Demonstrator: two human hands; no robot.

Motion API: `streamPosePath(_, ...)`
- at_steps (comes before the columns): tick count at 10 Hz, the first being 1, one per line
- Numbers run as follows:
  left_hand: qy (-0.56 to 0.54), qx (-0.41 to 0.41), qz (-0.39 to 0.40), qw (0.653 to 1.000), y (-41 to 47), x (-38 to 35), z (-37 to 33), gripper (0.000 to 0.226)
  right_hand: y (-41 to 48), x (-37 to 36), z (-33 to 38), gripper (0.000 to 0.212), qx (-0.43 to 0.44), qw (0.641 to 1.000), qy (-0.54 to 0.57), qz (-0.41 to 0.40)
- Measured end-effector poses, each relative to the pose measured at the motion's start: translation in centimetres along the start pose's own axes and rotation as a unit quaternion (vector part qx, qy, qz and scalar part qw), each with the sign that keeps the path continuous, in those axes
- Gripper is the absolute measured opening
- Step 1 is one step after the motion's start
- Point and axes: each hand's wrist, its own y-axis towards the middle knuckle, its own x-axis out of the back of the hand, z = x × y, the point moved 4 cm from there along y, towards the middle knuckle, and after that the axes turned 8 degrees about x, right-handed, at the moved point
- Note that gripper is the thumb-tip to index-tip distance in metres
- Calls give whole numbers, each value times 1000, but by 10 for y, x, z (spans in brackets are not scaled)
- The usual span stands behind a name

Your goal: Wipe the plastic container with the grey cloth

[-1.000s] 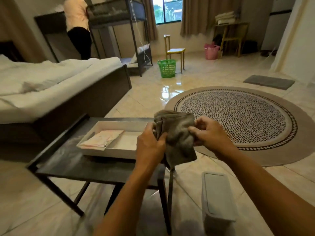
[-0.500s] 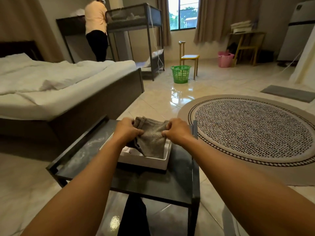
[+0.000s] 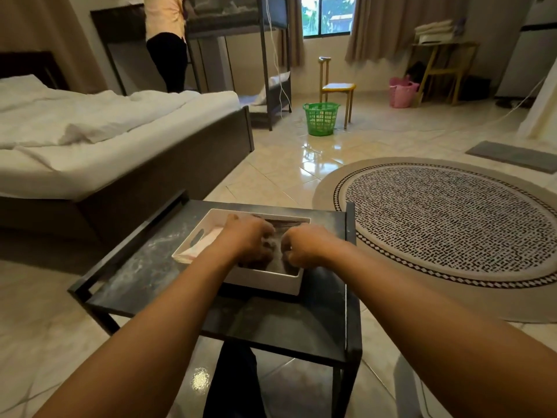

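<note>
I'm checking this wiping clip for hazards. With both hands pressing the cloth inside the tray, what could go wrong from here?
1. The plastic container is not held, so it could slide on the dark table.
2. The grey cloth under the left hand and right hand could catch the pink item inside.

Bare forearms, dark trousers (image 3: 235, 384)

Both hands, the left hand (image 3: 247, 239) and right hand (image 3: 304, 244), crowd the white plastic container (image 3: 265, 279), leaving little room inside. Its walls hem them in. Bare dark table (image 3: 144, 267) lies open to the left; raised side rails (image 3: 349, 236) bound the tabletop's edges.
</note>
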Motion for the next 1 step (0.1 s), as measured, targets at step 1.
streamPosePath(1, -62, 12, 17, 998, -4, 1, -2, 20, -14, 17, -5, 31, 16, 986, 147, -79)
